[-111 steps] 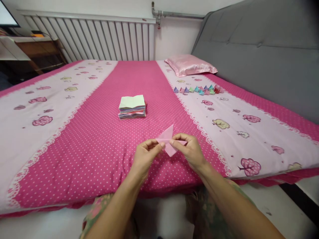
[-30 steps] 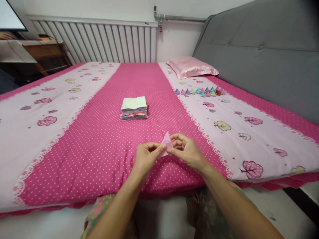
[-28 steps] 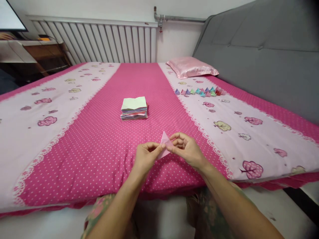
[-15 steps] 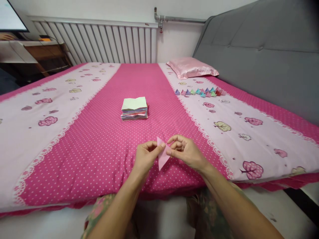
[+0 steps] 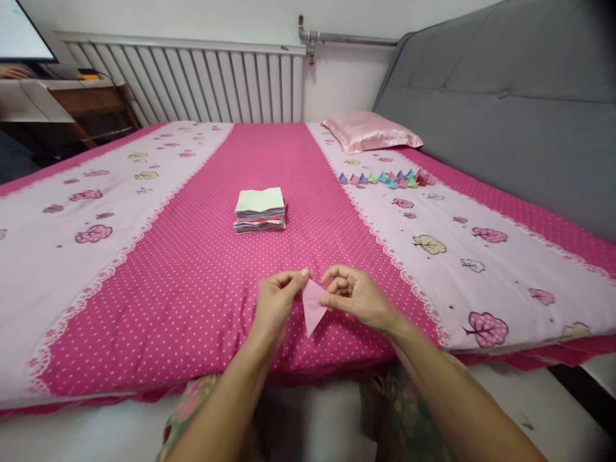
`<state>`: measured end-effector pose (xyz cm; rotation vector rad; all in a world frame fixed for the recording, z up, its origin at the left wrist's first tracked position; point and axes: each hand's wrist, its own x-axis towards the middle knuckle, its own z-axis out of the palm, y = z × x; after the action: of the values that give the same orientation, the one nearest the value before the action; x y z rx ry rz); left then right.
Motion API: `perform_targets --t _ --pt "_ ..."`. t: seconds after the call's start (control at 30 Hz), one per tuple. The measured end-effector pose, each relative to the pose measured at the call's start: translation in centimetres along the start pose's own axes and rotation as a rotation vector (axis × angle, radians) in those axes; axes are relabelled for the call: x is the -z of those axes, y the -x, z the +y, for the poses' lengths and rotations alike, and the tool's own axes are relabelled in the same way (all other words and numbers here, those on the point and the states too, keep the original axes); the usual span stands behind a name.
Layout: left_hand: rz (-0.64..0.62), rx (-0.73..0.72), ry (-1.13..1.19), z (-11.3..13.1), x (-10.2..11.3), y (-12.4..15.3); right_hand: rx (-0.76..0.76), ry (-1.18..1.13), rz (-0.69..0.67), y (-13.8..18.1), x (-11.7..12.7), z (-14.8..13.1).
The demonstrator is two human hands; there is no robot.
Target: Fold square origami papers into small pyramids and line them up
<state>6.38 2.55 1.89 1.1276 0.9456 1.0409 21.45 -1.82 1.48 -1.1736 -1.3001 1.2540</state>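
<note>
A folded triangle of pink paper (image 5: 313, 309) is held over the near edge of the bed, one point hanging down. My left hand (image 5: 278, 298) pinches its upper left corner between thumb and fingers. On the other side, my right hand (image 5: 355, 294) grips the right corner, thumb in front and the other fingers curled behind. Beyond the hands lies a stack of square coloured papers (image 5: 260, 210), a pale green creased sheet on top. Further right, several small folded paper pieces (image 5: 385, 179) in many colours sit in rows on the bedspread.
The bed has a pink dotted and patterned bedspread (image 5: 202, 276). A pink pillow (image 5: 370, 131) lies at the far right by the grey headboard (image 5: 505, 109). Behind stands a radiator (image 5: 192, 80). Far left, another person's hand (image 5: 14, 72) rests on a desk below a monitor (image 5: 22, 35).
My left thumb has slid from the middle of the pink paper up to its top left corner. More of the paper's face shows, and its lower point hangs slightly lower.
</note>
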Motion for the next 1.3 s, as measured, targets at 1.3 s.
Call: perform_targets --t 1.3 --pt "-0.315 -0.014 -0.371 -1.0 -0.4 0.6 0.033 -0.104 0.114 0.0 -0.2 0.3"
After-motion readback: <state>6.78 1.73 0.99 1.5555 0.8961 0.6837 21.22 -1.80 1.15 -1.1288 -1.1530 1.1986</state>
